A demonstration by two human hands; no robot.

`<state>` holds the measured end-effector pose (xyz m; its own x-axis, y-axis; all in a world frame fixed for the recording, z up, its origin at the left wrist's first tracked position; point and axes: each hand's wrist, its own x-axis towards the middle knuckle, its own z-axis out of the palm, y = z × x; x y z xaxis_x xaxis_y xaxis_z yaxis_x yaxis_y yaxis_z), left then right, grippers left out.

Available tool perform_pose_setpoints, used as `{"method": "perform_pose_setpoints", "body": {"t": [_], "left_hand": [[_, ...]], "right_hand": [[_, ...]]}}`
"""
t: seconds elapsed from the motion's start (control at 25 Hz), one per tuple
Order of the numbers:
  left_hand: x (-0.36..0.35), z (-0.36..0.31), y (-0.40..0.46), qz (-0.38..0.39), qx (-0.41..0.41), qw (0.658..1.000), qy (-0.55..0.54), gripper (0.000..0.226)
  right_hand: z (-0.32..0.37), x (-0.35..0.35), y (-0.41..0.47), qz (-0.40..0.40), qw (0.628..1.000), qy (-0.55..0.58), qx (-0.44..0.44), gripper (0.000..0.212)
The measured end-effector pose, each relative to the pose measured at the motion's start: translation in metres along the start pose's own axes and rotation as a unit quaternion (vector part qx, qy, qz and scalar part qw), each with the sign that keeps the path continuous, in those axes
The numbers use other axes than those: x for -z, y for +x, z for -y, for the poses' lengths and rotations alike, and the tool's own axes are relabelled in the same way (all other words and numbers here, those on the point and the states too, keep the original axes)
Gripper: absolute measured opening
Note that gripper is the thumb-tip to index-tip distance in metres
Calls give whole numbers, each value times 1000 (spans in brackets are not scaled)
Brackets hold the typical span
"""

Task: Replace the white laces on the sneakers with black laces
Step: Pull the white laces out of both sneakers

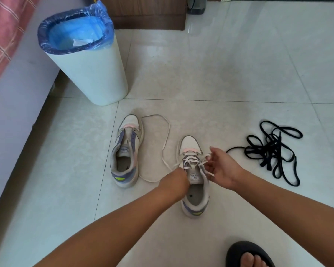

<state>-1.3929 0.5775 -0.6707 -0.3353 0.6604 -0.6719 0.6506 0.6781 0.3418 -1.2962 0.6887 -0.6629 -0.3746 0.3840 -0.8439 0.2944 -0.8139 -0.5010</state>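
You saw glossy, smooth floor tiles (229, 60), a thin shiny blue plastic liner (75, 29) in the matt white plastic bin (93, 74), flat woven black laces (272, 149), and a wood-grain cabinet (146, 14).

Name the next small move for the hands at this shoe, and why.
Probably pull the white lace out of the right sneaker's next eyelets: the right hand pinches it, the left hand steadies the shoe. The left sneaker is already unlaced.

Home bedroom: bed (12, 54), lined bin (89, 60), tiled floor (239, 74)
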Motion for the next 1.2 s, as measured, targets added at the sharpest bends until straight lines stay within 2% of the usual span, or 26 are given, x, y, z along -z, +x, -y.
{"method": "perform_pose_setpoints", "body": {"t": [0.08,0.28,0.56,0.6,0.64,0.68,0.72,0.76,0.8,0.84,0.88,0.96,1.0,1.12,1.2], "left_hand": [[1,6,3,0,13,1000,-8,27],[3,17,2,-13,20,1000,-6,28],[3,17,4,-6,28,999,-19,29],[3,17,3,-3,27,999,-21,29],[4,17,1,0,24,999,-22,29],[6,18,0,2,17,1000,-23,31],[10,17,-3,1,9,1000,-21,35],[16,17,-3,-5,5,1000,-17,40],[23,16,-3,-20,4,1000,-13,43],[30,16,1,-46,4,999,-14,43],[37,16,7,-74,7,997,-18,42],[45,15,21,-91,10,996,-19,37],[45,16,27,-68,2,997,-26,34],[44,16,36,-8,-42,996,-75,15],[46,17,40,-31,-74,996,-47,10]], "right_hand": [[12,5,5,1,990,140,6,57],[70,35,8,3,949,297,107,55],[121,60,14,-10,934,293,204,39],[127,58,15,-24,947,249,199,39],[128,54,14,-52,967,161,190,36],[125,47,14,-99,979,10,180,30],[115,40,16,-148,956,-189,167,27],[100,31,18,-180,893,-380,161,29],[81,20,16,-172,820,-521,165,33],[61,8,11,-130,767,-605,170,33],[44,-4,4,-81,743,-643,165,29],[18,-21,-11,6,755,-643,128,25],[10,-25,-15,28,758,-642,112,29],[-3,-28,-15,19,701,-699,136,36],[-6,-26,-14,-6,698,-699,153,31]]}}
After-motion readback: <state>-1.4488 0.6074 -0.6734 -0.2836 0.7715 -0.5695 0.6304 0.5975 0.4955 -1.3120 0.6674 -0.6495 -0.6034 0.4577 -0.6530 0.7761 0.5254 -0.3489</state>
